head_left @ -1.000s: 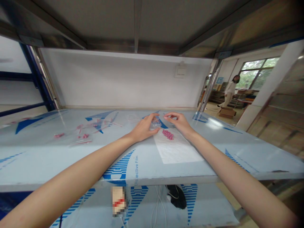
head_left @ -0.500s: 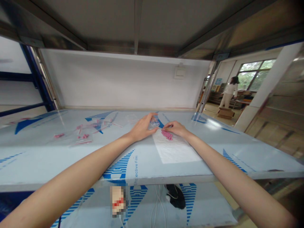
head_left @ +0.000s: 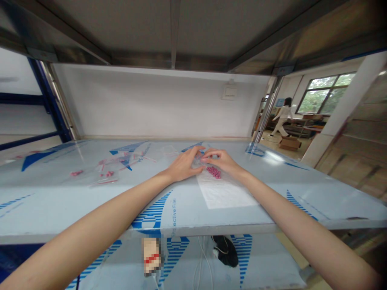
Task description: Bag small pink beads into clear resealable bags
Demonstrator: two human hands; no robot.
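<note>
My left hand (head_left: 185, 165) curls its thumb and fingers around a small clear plastic bag (head_left: 197, 162) above the table. Close against it, my right hand (head_left: 220, 160) pinches at the bag's mouth. What looks like a pink bead is at its fingertips, mostly hidden. Just below lies a small heap of pink beads (head_left: 214, 172) on a white sheet (head_left: 225, 195). Over to the left, several clear zip bags (head_left: 104, 182) lie on the film-covered table (head_left: 99, 205), some with pink beads inside.
A metal shelf (head_left: 145, 36) hangs low overhead, with a white wall (head_left: 157, 104) behind the table. On the lower shelf are a blurred-out device (head_left: 151, 257), a black item (head_left: 225, 251) and white cables (head_left: 198, 262). Beyond, at right, a person (head_left: 282, 117) walks near a cardboard box (head_left: 289, 143).
My right hand has moved from the bead heap up and left to the bag. My left hand stays around the bag. The far person has stepped to the left.
</note>
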